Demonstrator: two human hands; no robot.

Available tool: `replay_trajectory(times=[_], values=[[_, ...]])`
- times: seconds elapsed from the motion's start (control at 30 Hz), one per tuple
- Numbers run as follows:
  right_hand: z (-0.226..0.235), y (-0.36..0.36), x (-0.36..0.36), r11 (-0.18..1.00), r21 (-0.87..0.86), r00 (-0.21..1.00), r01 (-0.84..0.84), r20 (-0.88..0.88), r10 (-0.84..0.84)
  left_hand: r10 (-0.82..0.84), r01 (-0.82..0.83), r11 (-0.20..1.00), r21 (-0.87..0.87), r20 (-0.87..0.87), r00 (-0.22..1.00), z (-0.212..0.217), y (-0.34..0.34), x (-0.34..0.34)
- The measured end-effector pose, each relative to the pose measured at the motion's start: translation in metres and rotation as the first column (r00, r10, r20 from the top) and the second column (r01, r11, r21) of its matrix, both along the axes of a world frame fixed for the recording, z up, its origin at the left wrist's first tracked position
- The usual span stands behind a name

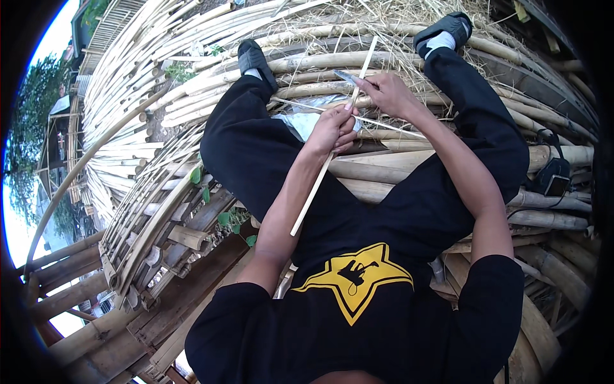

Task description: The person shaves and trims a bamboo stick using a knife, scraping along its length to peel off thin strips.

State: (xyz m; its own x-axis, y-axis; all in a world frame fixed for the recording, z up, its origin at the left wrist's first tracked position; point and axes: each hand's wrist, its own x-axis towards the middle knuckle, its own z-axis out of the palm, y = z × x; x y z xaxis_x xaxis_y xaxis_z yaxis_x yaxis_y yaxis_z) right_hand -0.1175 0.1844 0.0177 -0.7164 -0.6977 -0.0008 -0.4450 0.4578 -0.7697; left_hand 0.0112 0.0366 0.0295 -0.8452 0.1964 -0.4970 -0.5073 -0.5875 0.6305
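A long pale bamboo strip point(311, 197) slants between my legs, its far end beyond my hands and its near end over my lap. My left hand point(330, 131) is closed round the middle of it, thumb on top. Just to the far right, my right hand point(388, 95) grips a knife, whose handle is hidden in the fingers. The grey knife blade point(344, 77) points left and lies across or against the strip; exact contact is too small to tell. Below the hands, a thinner strip point(390, 127) crosses sideways.
I sit on stacked bamboo poles point(368, 168), legs spread, with dry straw point(396, 54) between my feet. A pale plastic sheet point(300, 123) lies beneath my left hand. To the right rests a small black device point(554, 179) with a strap. A curved pole point(83, 160) arches at left.
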Motion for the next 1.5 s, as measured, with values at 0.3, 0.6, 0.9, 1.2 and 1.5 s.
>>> replay_trajectory(times=[0.3,0.6,0.9,1.2,1.5], values=[[-0.015,-0.001,-0.002,0.992,-0.126,0.988,-0.016,-0.155,-0.003,-0.028,0.028,0.999,-0.015,-0.007,1.000,-0.002,-0.002,0.000],[-0.041,-0.003,-0.015,0.997,-0.071,0.952,-0.014,0.304,0.035,-0.042,0.042,0.998,0.045,-0.003,0.999,0.003,-0.004,0.000],[-0.016,-0.003,0.007,0.999,-0.031,0.994,0.034,-0.099,-0.037,-0.019,0.019,1.000,0.013,0.012,1.000,-0.002,-0.005,-0.001],[-0.007,-0.004,0.019,0.993,0.114,0.989,0.022,-0.145,-0.005,0.013,-0.012,1.000,-0.029,0.014,1.000,0.000,-0.002,0.002],[-0.017,-0.003,0.011,0.999,0.048,0.993,0.024,0.117,-0.030,-0.008,0.008,1.000,-0.017,0.001,1.000,0.002,-0.001,0.003]])
